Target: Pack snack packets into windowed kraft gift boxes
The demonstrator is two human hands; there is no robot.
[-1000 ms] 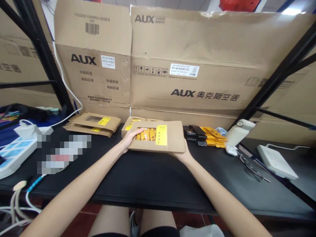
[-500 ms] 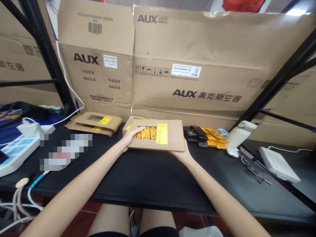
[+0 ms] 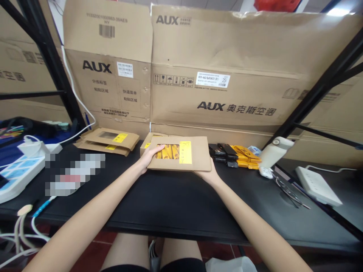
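Between my two hands is a brown cardboard box [image 3: 195, 153] with a cut-out window and a yellow label. Several orange printed packets [image 3: 169, 152] show through the window. My left hand [image 3: 148, 156] grips the box's left end, its thumb over the window's edge. At the right end, my right hand [image 3: 209, 172] holds the lower corner from beneath, and most of its fingers are hidden under the box. Just behind the held box, another cardboard box [image 3: 143, 148] with a yellow label stands on the black table [image 3: 170, 204], partly covered.
Flattened window boxes [image 3: 109, 140] lie stacked at the left. To the right are black packets [image 3: 224, 153], orange packets [image 3: 246, 156], a white bottle [image 3: 276, 153], glasses [image 3: 290, 192] and a white power strip [image 3: 319, 185]. Another power strip [image 3: 21, 170] is at far left. Large cardboard sheets [image 3: 181, 98] stand behind.
The view has shifted very slightly. Both hands keep their hold on the cardboard box, which stays in nearly the same place.
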